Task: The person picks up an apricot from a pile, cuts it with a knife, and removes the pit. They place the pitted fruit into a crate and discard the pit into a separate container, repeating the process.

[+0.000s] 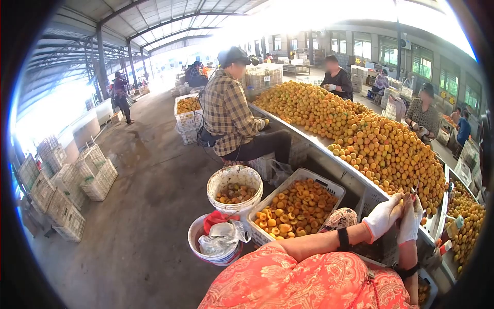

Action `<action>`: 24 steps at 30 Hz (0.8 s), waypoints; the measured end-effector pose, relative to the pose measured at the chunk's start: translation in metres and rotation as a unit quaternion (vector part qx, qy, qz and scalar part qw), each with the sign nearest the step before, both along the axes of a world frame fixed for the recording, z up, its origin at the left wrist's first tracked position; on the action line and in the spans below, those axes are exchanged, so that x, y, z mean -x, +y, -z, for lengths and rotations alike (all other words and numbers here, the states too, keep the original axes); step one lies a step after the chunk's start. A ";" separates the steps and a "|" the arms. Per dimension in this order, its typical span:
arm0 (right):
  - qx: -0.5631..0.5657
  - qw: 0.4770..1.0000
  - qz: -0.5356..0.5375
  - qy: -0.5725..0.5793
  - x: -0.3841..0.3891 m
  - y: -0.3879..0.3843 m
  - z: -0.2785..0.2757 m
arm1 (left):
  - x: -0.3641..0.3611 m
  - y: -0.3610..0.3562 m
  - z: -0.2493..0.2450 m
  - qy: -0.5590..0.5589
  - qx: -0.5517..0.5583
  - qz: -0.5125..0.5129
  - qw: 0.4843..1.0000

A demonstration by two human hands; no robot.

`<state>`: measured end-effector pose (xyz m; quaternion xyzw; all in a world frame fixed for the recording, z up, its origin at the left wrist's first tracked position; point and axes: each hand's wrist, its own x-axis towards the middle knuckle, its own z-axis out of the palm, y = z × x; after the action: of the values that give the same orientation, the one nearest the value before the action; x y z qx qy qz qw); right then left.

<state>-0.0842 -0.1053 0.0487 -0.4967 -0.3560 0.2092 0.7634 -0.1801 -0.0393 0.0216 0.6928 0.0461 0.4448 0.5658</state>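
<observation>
My left hand (383, 220), in a white glove, is closed at the edge of the sorting table, with a bit of orange fruit showing at its fingertips, seemingly an apricot (401, 202). Pressed close beside it, my right hand (410, 219), also gloved, is closed around a small knife (418, 179) whose thin blade points up. Just beyond both hands lies a large heap of whole apricots (370, 149) on the metal-edged table (355, 177). Below my left forearm stands a crate (337, 189) of halved apricots (296, 208).
To the left are a white bucket (235, 171) with fruit scraps and another bucket (198, 234) with plastic bags. A co-worker in a checked shirt (226, 113) sits beyond them. Other people sit across the table. Stacked crates (67, 185) stand far left.
</observation>
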 end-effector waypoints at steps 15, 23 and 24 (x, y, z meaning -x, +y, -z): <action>0.036 0.901 0.181 -0.393 0.018 -0.014 -0.021 | 0.008 -0.035 -0.052 0.022 0.516 0.215 0.829; 0.007 0.823 0.211 -0.528 0.006 -0.032 -0.017 | 0.006 -0.017 -0.029 0.168 0.404 0.190 0.879; -0.018 0.808 0.216 -0.547 0.007 -0.035 -0.019 | 0.005 -0.019 -0.030 0.194 0.433 0.207 0.856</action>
<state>-0.0912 -0.1400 0.0679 -0.5790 -0.6018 -0.2744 0.4768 -0.1853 -0.0585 0.0516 0.4430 0.1985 0.1095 0.8674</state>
